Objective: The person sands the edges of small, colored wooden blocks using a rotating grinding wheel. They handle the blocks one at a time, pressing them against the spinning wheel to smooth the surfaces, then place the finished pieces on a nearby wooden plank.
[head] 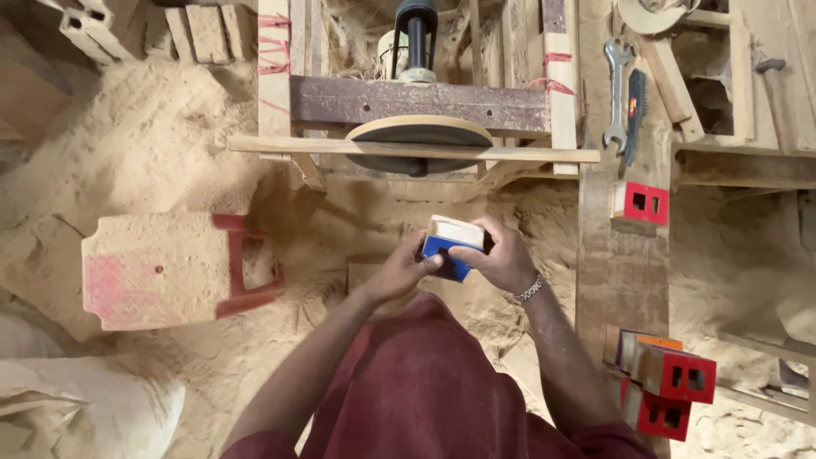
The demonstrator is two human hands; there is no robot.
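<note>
Both hands meet in front of the person's chest around a small blue wooden block (448, 252) with a bare, pale top face. Left hand (401, 274) closes on its lower left corner, thumb pressed to the blue side; right hand (503, 257) wraps the right end, fingers curled over the top edge, a metal bracelet (529, 291) at the wrist. The block is held in the air, tilted, above the sawdust-covered floor (153, 144).

To the left, a red plastic stool (178, 268) stands caked with sawdust, and a pale sack (85, 412) lies at the lower left corner. To the right, a wooden worktop (622, 272) runs up the frame; near its lower end sits a cluster of red painted blocks (671, 387) with square holes, one showing an orange edge. Higher on the same plank stands a single red block (640, 203) with two holes.

Further ahead, a round sanding disc (419, 134) sits in a wooden frame with a thin wooden rail (408, 150) across its front. A wrench (616, 93) and a dark file-like tool (635, 115) lie side by side at the far right of the frame.
</note>
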